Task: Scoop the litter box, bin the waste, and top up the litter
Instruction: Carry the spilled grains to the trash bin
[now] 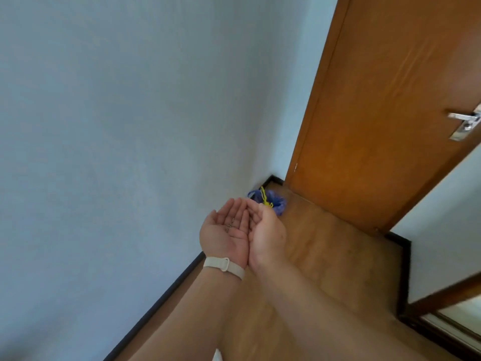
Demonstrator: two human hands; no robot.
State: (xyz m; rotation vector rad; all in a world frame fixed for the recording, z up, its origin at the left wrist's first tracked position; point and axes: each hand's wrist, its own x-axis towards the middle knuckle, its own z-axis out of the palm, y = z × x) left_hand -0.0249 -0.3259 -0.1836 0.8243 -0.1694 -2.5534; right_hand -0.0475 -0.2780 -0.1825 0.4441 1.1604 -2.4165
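A pale wall (117,126) is filling the left, a door (377,113) standing at right over wood floor (338,256), a blue bag (276,203) with yellow tie lying in the corner, the left hand (223,233) cupping a few dark grains (230,225), palm up, the right hand (265,230) pressing beside it, uncurled, gripping nothing.

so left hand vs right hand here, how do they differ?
The left hand lies palm up with a few small dark bits on it; the right hand is turned on edge, cupped against the left, and its palm is hidden. The left wrist wears a pale band; the right wrist is bare. Both are open, pressed together side by side, held out toward the blue bag in the corner.
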